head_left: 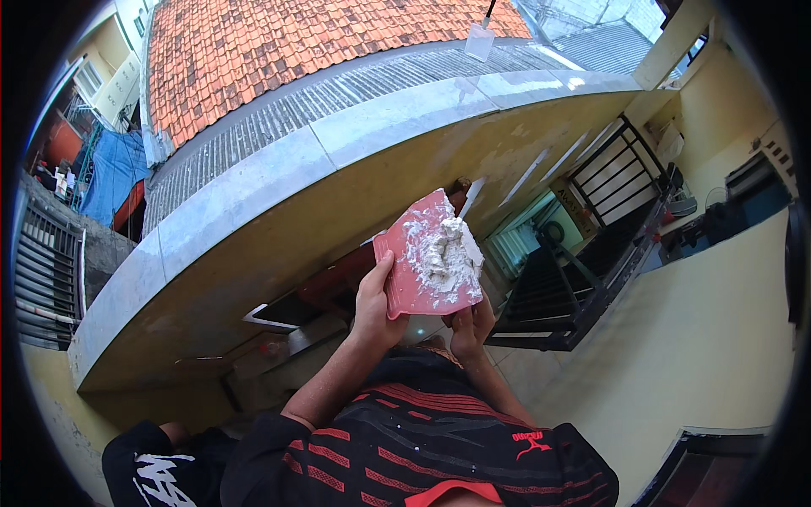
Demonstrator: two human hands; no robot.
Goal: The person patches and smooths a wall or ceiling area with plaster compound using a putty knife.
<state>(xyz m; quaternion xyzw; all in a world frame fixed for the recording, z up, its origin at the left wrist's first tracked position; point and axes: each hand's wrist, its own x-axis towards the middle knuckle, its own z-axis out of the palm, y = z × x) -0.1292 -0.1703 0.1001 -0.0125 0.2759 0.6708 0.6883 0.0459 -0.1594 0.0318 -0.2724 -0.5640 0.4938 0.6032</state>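
In front of my chest is a pink plastic board (405,283), tilted, with a ridged left edge. A lumpy heap of white, putty-like paste (448,252) lies on its right half, with smears and crumbs around it. My left hand (376,300) is closed on the board's lower left edge, thumb on top and fingers hidden underneath. At the lower right corner, my right hand (471,328) is closed against the board's edge with its fingers curled. Part of that hand is hidden beneath the board.
A yellow wall with a curved pale ledge (363,131) runs ahead of me. Beyond it is an orange tiled roof (321,51). Black metal railings (557,287) stand to the right, beside a yellow wall (701,313). Another person's black sleeve (165,465) shows at lower left.
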